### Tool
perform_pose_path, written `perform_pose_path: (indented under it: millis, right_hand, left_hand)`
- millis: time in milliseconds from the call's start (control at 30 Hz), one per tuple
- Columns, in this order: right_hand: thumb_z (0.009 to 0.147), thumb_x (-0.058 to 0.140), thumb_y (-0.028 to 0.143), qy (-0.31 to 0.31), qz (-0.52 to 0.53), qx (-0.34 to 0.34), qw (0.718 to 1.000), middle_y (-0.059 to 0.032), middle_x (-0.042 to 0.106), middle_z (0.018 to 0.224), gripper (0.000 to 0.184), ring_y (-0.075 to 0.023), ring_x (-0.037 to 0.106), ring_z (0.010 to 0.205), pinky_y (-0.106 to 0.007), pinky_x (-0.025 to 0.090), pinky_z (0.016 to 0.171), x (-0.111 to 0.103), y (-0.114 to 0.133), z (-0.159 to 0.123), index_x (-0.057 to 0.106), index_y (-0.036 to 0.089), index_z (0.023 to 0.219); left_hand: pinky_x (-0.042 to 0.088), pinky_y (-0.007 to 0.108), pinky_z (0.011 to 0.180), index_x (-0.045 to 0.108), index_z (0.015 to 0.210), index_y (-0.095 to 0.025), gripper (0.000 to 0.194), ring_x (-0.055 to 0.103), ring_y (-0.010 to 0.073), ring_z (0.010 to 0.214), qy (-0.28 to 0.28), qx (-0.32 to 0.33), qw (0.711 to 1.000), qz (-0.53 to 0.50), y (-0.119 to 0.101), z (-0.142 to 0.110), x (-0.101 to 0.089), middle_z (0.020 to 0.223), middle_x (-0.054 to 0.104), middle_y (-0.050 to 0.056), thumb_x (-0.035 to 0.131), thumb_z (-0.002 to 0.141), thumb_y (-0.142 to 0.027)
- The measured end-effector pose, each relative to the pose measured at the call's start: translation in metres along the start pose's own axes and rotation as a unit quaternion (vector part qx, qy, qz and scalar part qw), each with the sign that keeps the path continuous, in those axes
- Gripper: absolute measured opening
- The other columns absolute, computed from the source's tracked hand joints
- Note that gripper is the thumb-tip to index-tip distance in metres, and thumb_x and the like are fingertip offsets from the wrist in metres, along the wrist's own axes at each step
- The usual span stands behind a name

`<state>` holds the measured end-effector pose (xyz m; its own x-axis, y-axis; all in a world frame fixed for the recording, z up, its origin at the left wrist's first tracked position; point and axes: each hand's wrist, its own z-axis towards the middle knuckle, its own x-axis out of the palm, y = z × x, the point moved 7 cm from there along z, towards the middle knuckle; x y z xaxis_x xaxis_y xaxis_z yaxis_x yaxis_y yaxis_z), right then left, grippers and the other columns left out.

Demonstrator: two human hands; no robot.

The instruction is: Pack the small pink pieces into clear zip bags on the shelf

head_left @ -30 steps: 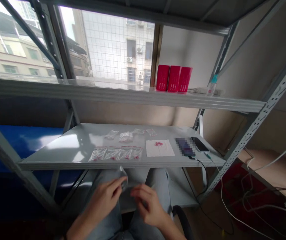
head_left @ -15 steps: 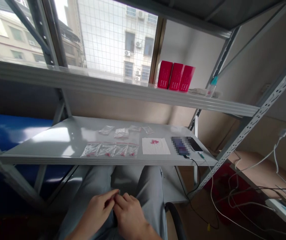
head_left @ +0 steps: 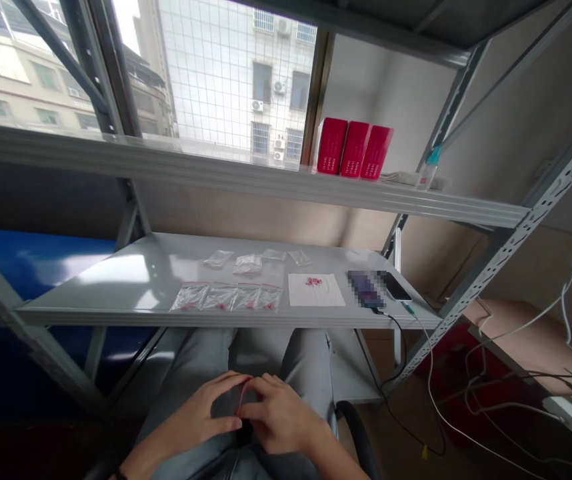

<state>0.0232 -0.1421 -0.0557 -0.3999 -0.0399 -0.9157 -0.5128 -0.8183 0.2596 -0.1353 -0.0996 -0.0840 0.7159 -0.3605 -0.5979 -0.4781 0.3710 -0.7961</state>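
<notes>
I'm looking through a grey steel shelving rack (head_left: 246, 180) at a wire-meshed window (head_left: 216, 80), daylight is streaming in, and a beige wall (head_left: 556, 273) is running along the right.

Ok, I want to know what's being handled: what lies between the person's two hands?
In the head view, what looks like a small clear plastic bag with a red-lined edge lies between the left hand and the right hand, held by both.

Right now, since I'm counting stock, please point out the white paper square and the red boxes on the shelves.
White paper square (head_left: 300, 297): head view, bare left part.
Red boxes (head_left: 355, 148): head view, front of middle box.
</notes>
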Motion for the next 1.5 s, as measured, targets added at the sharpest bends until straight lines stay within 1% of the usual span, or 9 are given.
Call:
perform_pose_path:
  millis: [267,400,500,633,700,800,1000,1267,1500]
  right_hand:
    - [0.081,0.061,0.017,-0.024,0.053,-0.033,0.998,-0.0059,0.068,0.121,0.023,-0.0203,0.062,0.09,-0.033,0.051,0.083,0.004,0.0,0.005,0.073,0.022,0.099]
    - [0.084,0.055,0.014,-0.121,0.179,-0.034,0.976,-0.0072,0.073,0.113,0.03,-0.0209,0.067,0.1,-0.032,0.052,0.089,-0.022,-0.005,-0.002,0.072,0.02,0.108]
    - [0.096,0.052,0.021,-0.245,0.221,0.075,0.941,-0.0067,0.075,0.102,0.024,-0.0198,0.067,0.089,-0.031,0.053,0.08,-0.059,-0.047,-0.019,0.072,0.022,0.11]
    - [0.102,0.049,0.032,-0.356,0.119,0.262,0.889,-0.0082,0.075,0.095,0.028,-0.019,0.066,0.077,-0.029,0.051,0.071,-0.118,-0.133,-0.036,0.072,0.017,0.109]
    - [0.102,0.046,0.026,-0.315,0.021,0.33,0.89,-0.0108,0.075,0.102,0.03,-0.0195,0.067,0.084,-0.028,0.051,0.076,-0.142,-0.172,-0.025,0.072,0.015,0.112]
    - [0.097,0.054,0.019,-0.266,-0.027,0.346,0.899,-0.0106,0.075,0.105,0.025,-0.02,0.068,0.091,-0.028,0.049,0.085,-0.163,-0.216,0.002,0.076,0.016,0.109]
    - [0.095,0.061,0.017,-0.181,-0.088,0.377,0.904,-0.0114,0.076,0.101,0.02,-0.0214,0.069,0.093,-0.027,0.045,0.085,-0.154,-0.253,0.026,0.081,0.018,0.095]
    - [0.099,0.058,0.025,-0.132,-0.135,0.402,0.896,-0.0106,0.076,0.108,0.022,-0.0214,0.068,0.098,-0.026,0.044,0.084,-0.141,-0.273,0.02,0.078,0.02,0.104]
    - [0.099,0.055,0.02,-0.146,-0.147,0.389,0.898,-0.009,0.076,0.108,0.023,-0.0199,0.068,0.095,-0.025,0.044,0.082,-0.145,-0.265,0.023,0.076,0.019,0.109]
  left_hand:
    - [0.048,0.047,0.113,0.071,0.128,-0.027,0.062,0.063,0.0366,0.126,0.012,-0.042,0.999,-0.007,0.009,0.0,0.009,0.135,0.071,0.009,0.083,0.072,-0.049]
    - [0.051,0.042,0.107,0.071,0.123,-0.025,0.052,0.064,0.0337,0.117,0.006,-0.022,0.997,-0.075,-0.005,0.002,0.007,0.124,0.073,0.006,0.082,0.077,-0.046]
    - [0.049,0.042,0.105,0.07,0.123,-0.024,0.05,0.065,0.0324,0.114,-0.004,-0.004,0.986,-0.168,-0.01,0.008,0.003,0.116,0.073,0.008,0.081,0.08,-0.047]
    - [0.05,0.043,0.102,0.069,0.124,-0.022,0.056,0.065,0.0313,0.115,-0.037,0.026,0.954,-0.296,-0.025,0.04,-0.011,0.111,0.072,0.011,0.085,0.077,-0.049]
    - [0.05,0.043,0.1,0.068,0.124,-0.022,0.059,0.064,0.032,0.118,-0.061,0.048,0.938,-0.337,-0.042,0.069,-0.022,0.113,0.073,0.012,0.086,0.075,-0.05]
    - [0.046,0.043,0.106,0.07,0.119,-0.021,0.057,0.063,0.0312,0.119,-0.134,0.097,0.911,-0.377,-0.073,0.122,-0.041,0.116,0.073,0.012,0.087,0.073,-0.052]
    - [0.048,0.036,0.098,0.07,0.108,-0.021,0.051,0.068,0.0238,0.102,-0.274,0.098,0.847,-0.445,-0.09,0.196,-0.05,0.102,0.072,0.005,0.083,0.074,-0.055]
    - [0.048,0.031,0.09,0.069,0.106,-0.022,0.039,0.066,0.0208,0.096,-0.282,0.13,0.87,-0.383,-0.08,0.206,-0.044,0.096,0.071,0.001,0.08,0.081,-0.05]
    - [0.049,0.033,0.09,0.068,0.109,-0.022,0.038,0.067,0.0226,0.095,-0.297,0.141,0.884,-0.333,-0.09,0.199,-0.05,0.095,0.071,0.003,0.076,0.083,-0.048]
